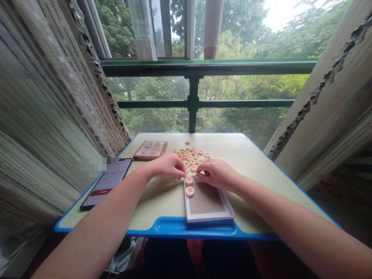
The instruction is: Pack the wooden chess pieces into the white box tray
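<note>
A shallow white box [207, 218] lies at the front of the table, with two round Chinese chess pieces bearing red characters, one piece [189, 180] above the other piece [190, 191], along its left side. My left hand [171, 165] is at the box's far left corner, fingers curled together; whatever they hold is hidden. Over the far edge of the box, my right hand [216, 173] has its fingers bent into a pinch, and I cannot make out anything between them. Just beyond both hands lies a loose cluster of chess pieces [188, 158], some marked red and some dark.
A closed decorated box [150, 149] sits at the back left. Near the left edge, a phone [107, 182] shows a running timer. One chess piece [187, 142] lies apart at the back. The table [247, 155] has a blue rim and stands against a green window railing [209, 68].
</note>
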A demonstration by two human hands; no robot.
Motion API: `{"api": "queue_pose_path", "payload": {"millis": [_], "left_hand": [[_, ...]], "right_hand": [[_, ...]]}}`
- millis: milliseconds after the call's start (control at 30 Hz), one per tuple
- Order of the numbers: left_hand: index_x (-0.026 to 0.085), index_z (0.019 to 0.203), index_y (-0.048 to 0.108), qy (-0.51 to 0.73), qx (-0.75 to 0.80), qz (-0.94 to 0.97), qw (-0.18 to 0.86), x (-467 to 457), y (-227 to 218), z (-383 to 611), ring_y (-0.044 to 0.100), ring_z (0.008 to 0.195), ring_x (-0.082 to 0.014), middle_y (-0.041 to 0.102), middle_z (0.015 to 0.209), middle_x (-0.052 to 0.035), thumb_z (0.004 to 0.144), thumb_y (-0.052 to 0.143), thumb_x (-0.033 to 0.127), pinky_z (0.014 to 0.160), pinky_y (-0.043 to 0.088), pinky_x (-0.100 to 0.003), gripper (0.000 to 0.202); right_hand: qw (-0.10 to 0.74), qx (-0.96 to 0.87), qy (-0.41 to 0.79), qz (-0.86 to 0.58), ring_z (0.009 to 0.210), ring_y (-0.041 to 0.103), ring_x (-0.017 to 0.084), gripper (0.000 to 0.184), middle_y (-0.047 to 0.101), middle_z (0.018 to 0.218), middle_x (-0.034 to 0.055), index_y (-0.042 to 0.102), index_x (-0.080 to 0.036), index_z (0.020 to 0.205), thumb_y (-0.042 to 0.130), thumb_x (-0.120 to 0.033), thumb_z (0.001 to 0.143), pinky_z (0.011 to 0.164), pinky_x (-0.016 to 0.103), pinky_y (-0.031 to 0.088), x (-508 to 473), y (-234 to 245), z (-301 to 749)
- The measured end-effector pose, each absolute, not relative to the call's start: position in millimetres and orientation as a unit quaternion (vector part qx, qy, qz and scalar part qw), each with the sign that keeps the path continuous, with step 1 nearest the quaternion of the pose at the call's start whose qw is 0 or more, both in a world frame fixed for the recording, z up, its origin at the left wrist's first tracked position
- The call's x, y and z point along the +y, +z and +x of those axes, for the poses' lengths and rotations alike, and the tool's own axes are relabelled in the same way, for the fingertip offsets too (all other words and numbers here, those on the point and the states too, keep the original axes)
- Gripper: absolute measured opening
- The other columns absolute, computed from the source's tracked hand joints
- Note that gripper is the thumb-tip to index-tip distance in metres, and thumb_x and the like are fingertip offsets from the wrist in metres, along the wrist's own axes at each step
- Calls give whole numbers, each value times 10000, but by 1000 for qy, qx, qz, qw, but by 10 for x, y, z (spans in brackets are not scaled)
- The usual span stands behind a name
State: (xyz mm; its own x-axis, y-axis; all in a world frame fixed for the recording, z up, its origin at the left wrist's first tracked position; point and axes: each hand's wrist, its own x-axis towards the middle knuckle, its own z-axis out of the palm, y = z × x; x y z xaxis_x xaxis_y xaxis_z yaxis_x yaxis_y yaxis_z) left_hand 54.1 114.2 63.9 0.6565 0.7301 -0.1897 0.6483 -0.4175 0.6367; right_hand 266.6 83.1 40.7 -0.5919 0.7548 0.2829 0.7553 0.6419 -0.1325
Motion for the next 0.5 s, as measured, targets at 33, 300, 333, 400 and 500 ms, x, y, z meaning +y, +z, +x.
{"api": "queue_pose_path", "payload": {"millis": [33,300,333,400,500], "left_hand": [[126,704,682,60,411,840,350,1143,639,541,506,570,-115,618,601,-8,669,608,336,506,339,-204,226],[136,747,685,78,416,845,328,1157,614,560,522,595,-125,633,647,-12,678,604,379,530,355,-213,265],[138,749,684,83,416,846,323,1162,606,565,521,598,-126,633,654,-11,679,603,376,532,356,-213,262],[139,745,681,90,416,846,321,1169,590,576,514,595,-123,626,652,-7,678,600,363,529,350,-212,247],[133,726,671,95,417,845,321,1164,575,594,495,585,-118,603,626,-2,680,588,332,525,345,-210,221]], "right_hand": [[158,-894,-2,-419,613,534,136,157,648,662,37,678,-195,756,549,-272,803,563,229,321,823,410,2662],[147,-885,7,-442,541,489,112,109,623,618,8,673,-206,749,584,-268,768,518,218,291,844,425,2676],[152,-882,4,-447,539,485,110,109,624,619,6,674,-207,748,581,-261,768,518,218,290,853,424,2684],[164,-878,5,-450,538,476,106,110,623,617,4,675,-205,741,579,-253,767,521,216,292,867,422,2700],[190,-873,35,-449,542,475,100,119,619,623,-1,676,-205,748,573,-260,772,534,212,308,900,413,2730]]}}
